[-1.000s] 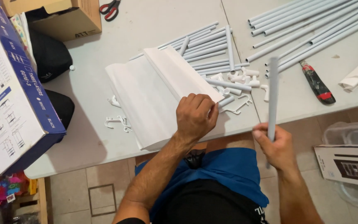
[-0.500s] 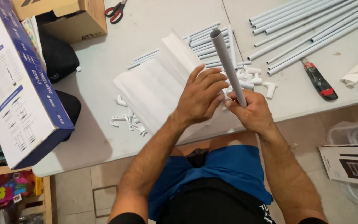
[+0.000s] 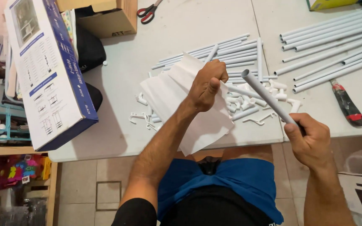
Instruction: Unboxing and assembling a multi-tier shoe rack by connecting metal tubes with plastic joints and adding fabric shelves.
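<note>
The right hand point(image 3: 311, 140) is closed around the lower end of a grey tube point(image 3: 267, 98), and the tube now points up and to the left, with its open end just beside the left hand point(image 3: 208, 86). Half a sec. ago both hands were together on this tube; now they are apart. The left hand has gone back over the white paper sheet point(image 3: 181, 104) and is closed in a fist, maybe on a small part, but I cannot tell what is inside. Judging from this, the hands work on fitting a piece to the tube end, and the left one went for a piece.

On the table point(image 3: 118, 138): a pile of white plastic connectors point(image 3: 248, 102), more tubes point(image 3: 332, 42), a red-black knife point(image 3: 346, 102), scissors point(image 3: 147, 11), and a blue-white box point(image 3: 49, 71) at the left.
</note>
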